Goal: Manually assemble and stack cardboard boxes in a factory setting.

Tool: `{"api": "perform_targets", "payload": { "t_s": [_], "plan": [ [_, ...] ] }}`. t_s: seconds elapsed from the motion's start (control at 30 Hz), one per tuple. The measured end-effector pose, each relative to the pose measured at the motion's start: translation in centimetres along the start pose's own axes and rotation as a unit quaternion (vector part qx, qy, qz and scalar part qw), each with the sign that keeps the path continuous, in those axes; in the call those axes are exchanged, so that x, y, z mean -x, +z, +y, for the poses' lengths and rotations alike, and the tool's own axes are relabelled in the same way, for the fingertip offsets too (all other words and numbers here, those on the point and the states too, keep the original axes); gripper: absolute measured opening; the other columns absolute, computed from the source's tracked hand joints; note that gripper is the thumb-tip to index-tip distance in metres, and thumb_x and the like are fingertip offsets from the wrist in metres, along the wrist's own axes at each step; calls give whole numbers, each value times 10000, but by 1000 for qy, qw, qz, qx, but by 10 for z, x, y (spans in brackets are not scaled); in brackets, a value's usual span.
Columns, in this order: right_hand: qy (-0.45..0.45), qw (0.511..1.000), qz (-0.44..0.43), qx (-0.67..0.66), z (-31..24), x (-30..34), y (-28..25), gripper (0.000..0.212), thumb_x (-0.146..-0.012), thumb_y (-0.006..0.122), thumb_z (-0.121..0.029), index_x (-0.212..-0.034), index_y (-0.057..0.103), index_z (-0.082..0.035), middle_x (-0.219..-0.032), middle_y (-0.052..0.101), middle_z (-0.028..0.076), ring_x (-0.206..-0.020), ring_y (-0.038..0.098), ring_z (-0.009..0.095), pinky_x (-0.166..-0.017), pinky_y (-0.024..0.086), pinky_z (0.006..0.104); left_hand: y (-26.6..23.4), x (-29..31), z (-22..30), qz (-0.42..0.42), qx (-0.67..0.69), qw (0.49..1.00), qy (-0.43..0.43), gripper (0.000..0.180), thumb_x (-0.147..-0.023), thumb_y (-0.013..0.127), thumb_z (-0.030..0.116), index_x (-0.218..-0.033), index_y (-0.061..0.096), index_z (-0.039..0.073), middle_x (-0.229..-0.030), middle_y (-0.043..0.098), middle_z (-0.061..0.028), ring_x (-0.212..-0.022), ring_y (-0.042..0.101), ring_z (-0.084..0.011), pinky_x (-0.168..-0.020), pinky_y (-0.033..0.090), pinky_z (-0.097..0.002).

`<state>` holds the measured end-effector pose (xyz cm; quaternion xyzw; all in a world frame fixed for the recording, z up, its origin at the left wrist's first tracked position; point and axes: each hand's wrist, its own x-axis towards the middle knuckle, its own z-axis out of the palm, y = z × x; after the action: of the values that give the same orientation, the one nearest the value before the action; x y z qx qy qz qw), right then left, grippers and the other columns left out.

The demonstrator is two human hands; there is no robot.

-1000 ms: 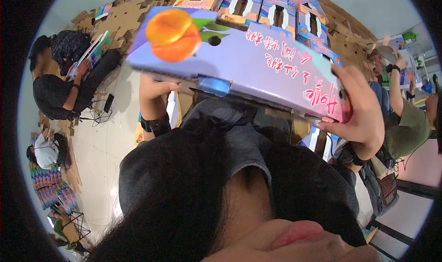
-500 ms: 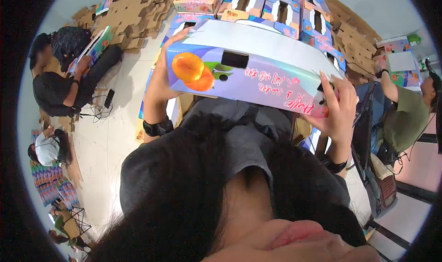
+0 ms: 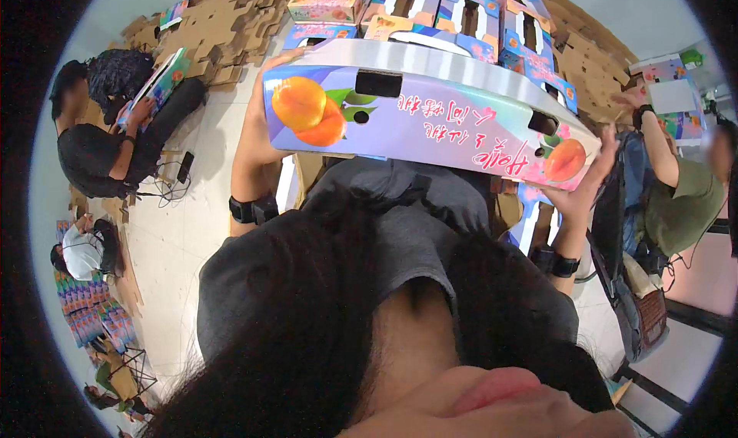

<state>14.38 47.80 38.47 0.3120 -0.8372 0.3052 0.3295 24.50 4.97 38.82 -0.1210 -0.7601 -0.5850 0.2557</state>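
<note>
Between my hands I hold a cardboard fruit box point(image 3: 453, 138), purple and blue with orange fruit pictures. Its printed long side faces me, the print upside down, and shows two dark rectangular cut-outs and small round holes. A plain pale surface forms its upper face. My left hand point(image 3: 261, 123) grips the left end, with fingertips showing at the far top corner. Around the right end, my right hand point(image 3: 590, 183) supports the lower corner, thumb side up along the edge. Parts of the fingers of both hands are hidden behind the box.
Several finished-looking fruit boxes point(image 3: 407, 3) with cut-out tops stand beyond. Flat brown cardboard point(image 3: 215, 38) lies at the back left. Co-workers sit at left point(image 3: 92, 157) and right point(image 3: 676, 199), the left one handling a printed box point(image 3: 157, 84). A dark bag point(image 3: 638, 323) is at my right.
The box has turned so its printed side faces me more fully and its top shows less. My right hand has slid from the front face to the right end.
</note>
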Motion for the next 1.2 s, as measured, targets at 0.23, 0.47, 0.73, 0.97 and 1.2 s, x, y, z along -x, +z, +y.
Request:
{"api": "perform_targets", "payload": {
  "t_s": [0.23,0.47,0.73,0.97,1.2],
  "plan": [
    [166,962,-156,-147,58,27,27,794,-794,657,-250,-1412,211,-27,-1439,282,195,-1306,327,297,-1062,281,381,-25,12,-12,-61,-154,986,1,862,-540,851,130,-1268,410,-1,-1351,410,-153,-1189,478,-249,-978,386,-354],
    [11,987,-159,-25,74,38,64,663,-860,572,-212,-1404,238,-31,-1436,297,184,-1274,379,279,-1026,341,354,-31,28,-31,-110,-124,972,-164,717,-577,818,78,-1213,494,15,-1157,571,-82,-1052,536,-181,-899,421,-321],
    [90,959,-194,-187,68,38,58,458,-877,565,-238,-1243,398,-19,-1255,434,125,-1104,461,189,-930,395,301,-42,29,-54,-20,-48,980,-190,626,-616,790,60,-1178,516,29,-1097,590,-65,-983,566,-156,-845,467,-331],
    [232,837,-217,-446,70,24,46,346,-864,601,-290,-1053,575,-2,-1039,590,59,-916,533,90,-833,430,250,-54,-2,-48,60,152,986,-20,612,-783,664,289,-1262,418,-2,-1115,567,-111,-999,568,-200,-874,455,-331],
    [439,764,-311,-356,50,15,60,583,-957,374,-376,-1363,330,41,-1436,312,115,-1341,263,197,-1109,152,304,16,-17,-14,96,206,910,-346,521,-916,514,352,-1323,425,41,-1168,570,-63,-1011,562,-118,-861,446,-244]
  ]
}}
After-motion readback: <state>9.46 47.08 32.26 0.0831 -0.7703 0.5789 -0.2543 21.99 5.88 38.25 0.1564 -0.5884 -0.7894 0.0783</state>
